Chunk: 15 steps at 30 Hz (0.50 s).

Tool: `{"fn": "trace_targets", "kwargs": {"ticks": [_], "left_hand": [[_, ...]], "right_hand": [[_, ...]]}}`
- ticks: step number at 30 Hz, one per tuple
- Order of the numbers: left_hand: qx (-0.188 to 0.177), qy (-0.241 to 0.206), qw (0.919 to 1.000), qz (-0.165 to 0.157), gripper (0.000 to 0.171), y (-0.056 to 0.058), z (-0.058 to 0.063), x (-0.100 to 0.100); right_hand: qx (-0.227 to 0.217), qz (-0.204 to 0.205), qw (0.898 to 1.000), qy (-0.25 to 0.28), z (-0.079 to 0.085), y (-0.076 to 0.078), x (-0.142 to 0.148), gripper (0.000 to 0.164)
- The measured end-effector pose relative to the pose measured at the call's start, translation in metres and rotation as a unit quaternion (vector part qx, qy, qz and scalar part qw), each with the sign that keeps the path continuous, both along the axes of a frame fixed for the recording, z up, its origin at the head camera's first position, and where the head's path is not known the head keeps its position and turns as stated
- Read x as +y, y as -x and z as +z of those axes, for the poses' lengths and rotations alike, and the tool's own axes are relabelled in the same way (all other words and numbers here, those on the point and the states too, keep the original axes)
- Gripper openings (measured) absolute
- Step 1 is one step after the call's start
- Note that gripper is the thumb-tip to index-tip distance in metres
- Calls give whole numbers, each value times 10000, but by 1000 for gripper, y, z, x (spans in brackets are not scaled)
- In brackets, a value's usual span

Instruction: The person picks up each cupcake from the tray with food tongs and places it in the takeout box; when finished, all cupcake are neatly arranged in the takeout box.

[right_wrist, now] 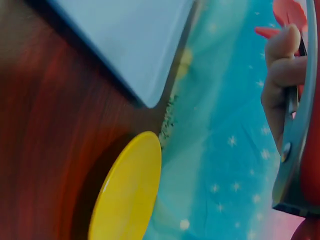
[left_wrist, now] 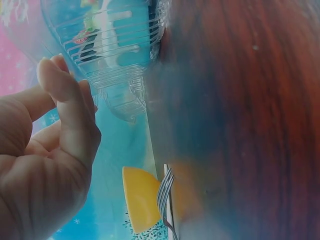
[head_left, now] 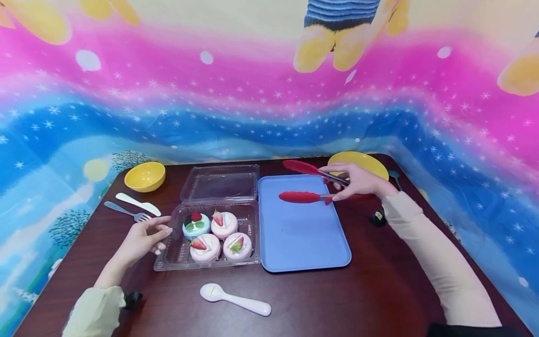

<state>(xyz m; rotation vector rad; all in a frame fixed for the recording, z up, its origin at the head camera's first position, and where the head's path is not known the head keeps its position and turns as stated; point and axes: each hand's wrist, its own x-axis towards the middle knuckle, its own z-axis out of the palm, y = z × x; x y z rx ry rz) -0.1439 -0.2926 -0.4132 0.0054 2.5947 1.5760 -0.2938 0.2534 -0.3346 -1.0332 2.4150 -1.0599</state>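
Note:
In the head view, my right hand (head_left: pixel 353 180) grips red-tipped metal tongs (head_left: pixel 300 197) by their arms. The tongs' two tips stand apart above the blue tray (head_left: pixel 301 234), with nothing between them. My left hand (head_left: pixel 145 238) holds the left rim of a clear plastic container (head_left: pixel 172 262), thumb and fingers curled at its edge. Its clear lid (head_left: pixel 223 182) lies folded back. Inside sit several small cakes: a blue one (head_left: pixel 196 226) with a raspberry, two pink ones with strawberry (head_left: pixel 205 248), and a pink one (head_left: pixel 237 246) with green-red fruit.
A yellow bowl (head_left: pixel 145 177), white knife (head_left: pixel 139 204) and fork (head_left: pixel 126 211) lie at the left. Below the container is a white spoon (head_left: pixel 236 299). A yellow plate (head_left: pixel 370 164) and dark utensil (head_left: pixel 395 178) are at the back right, before a patterned cloth (head_left: pixel 261 107).

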Motion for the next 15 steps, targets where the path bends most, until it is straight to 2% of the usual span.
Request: {"fn": "trace_targets", "kwargs": {"ticks": [3, 6, 8, 11, 15], "left_hand": [[-23, 5, 10000, 15, 53, 1, -1, 2], [-37, 0, 10000, 37, 53, 1, -3, 1], [-25, -4, 10000, 49, 53, 1, -4, 0], [23, -38, 10000, 20, 53, 1, -4, -1], [40, -93, 9999, 11, 52, 1, -5, -1]], "right_hand": [[230, -481, 9983, 249, -1, -18, 19, 79], [674, -1066, 9904, 558, -4, -35, 34, 81], [1021, -1533, 9797, 793, -8, -46, 41, 81], [1377, -2314, 9562, 1149, -17, -60, 50, 79], [1655, -3118, 9286, 1143, -33, -75, 57, 75]]}}
